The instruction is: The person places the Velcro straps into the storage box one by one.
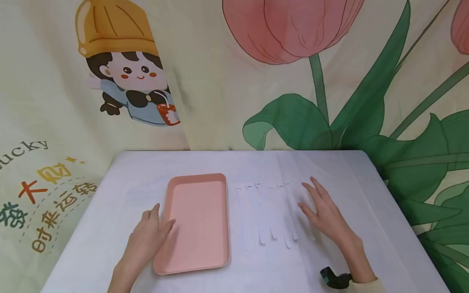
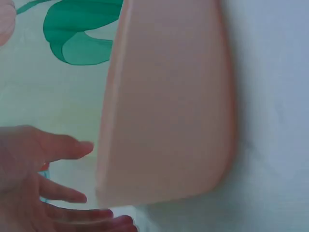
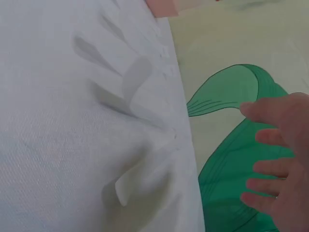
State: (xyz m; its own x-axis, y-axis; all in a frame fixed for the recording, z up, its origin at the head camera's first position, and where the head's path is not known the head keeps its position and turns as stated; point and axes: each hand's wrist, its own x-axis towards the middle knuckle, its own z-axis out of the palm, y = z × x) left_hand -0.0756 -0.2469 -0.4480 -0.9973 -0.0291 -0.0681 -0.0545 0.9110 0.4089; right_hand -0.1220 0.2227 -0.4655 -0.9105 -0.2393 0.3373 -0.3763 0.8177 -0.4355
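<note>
A pink rectangular tray (image 1: 198, 221) lies empty on the white-covered table (image 1: 256, 162). My left hand (image 1: 148, 232) is at its left rim with fingers straight, the thumb touching the rim. In the left wrist view the tray (image 2: 169, 106) fills the middle and the left hand (image 2: 48, 164) shows spread fingers beside it. Right of the tray lie several thin white strips (image 1: 269, 213), side by side. My right hand (image 1: 320, 209) is flat and spread just right of them, holding nothing. The right wrist view shows the strips (image 3: 135, 79) and the right hand (image 3: 280, 159) apart from them.
A printed cloth backdrop with a cartoon child (image 1: 128, 69) and a tulip (image 1: 293, 28) hangs behind the table. A black wrist mount (image 1: 335, 278) sits on the right forearm. The table's far edge lies close behind the tray and strips.
</note>
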